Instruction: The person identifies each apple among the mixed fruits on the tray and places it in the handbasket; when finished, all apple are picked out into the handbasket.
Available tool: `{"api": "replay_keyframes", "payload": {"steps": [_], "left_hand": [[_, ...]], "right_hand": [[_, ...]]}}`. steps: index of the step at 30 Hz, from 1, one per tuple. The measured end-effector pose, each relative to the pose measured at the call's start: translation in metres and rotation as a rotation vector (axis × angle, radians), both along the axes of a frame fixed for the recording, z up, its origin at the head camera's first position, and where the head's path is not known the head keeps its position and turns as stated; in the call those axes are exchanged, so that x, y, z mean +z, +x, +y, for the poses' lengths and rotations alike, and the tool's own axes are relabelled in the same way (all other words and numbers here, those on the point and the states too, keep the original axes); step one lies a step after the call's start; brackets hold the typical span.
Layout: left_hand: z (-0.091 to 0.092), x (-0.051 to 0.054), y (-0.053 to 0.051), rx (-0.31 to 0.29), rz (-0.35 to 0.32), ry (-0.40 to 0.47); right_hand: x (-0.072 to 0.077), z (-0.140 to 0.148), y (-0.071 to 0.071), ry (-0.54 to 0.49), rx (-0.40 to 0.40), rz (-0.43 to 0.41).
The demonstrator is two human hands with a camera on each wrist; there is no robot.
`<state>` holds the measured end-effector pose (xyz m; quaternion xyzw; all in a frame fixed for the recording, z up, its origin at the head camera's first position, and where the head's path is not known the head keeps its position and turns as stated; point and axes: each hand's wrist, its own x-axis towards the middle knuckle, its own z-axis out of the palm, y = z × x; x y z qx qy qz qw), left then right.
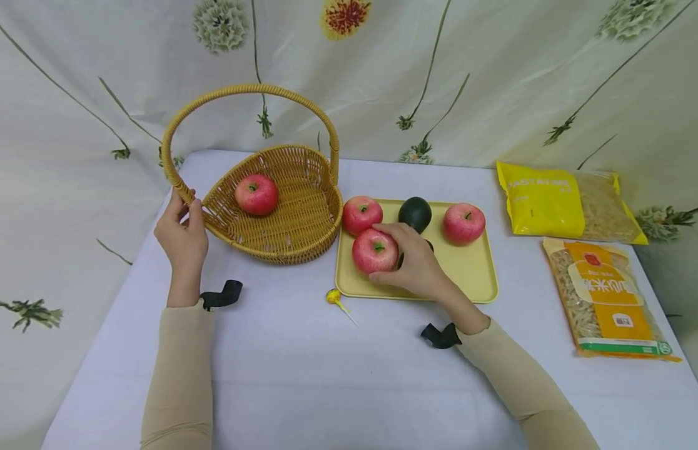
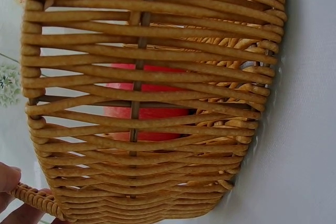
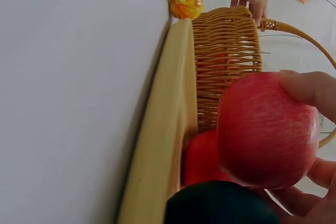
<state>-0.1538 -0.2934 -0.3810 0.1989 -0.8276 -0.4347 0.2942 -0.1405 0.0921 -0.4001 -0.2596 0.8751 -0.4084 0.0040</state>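
My left hand [image 1: 184,240] grips the handle [image 1: 247,89] of a wicker basket [image 1: 295,240] near its left base. One red apple [image 1: 256,194] sits inside, and it shows through the weave in the left wrist view. Over the yellow tray [image 1: 473,284], my right hand [image 1: 418,262] holds an apple [image 1: 374,251] between thumb and fingers; the right wrist view shows this apple [image 3: 268,129] raised above the tray. Behind it on the tray are another apple [image 1: 361,214] and a dark green avocado [image 1: 414,214]. A further apple [image 1: 464,223] lies to the right. Some dark thing is mostly hidden by my right hand.
A yellow-wrapped lollipop [image 1: 333,296] lies before the tray's front left corner. On the right are a yellow pasta bag [image 1: 551,203] and an orange-labelled bag [image 1: 610,300]. A floral cloth [image 1: 360,81] hangs behind the table.
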Motion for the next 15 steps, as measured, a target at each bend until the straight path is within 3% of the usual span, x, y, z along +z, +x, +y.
{"api": "replay_keyframes", "payload": {"steps": [8,15], "left_hand": [[0.001,0.001,0.0,0.004,-0.011,0.008],[0.001,0.0,-0.001,0.001,0.037,-0.024]], "right_hand": [[0.017,0.001,0.001,-0.195,0.063,-0.066],[0.035,-0.006,-0.002,-0.299,0.082,-0.097]]}}
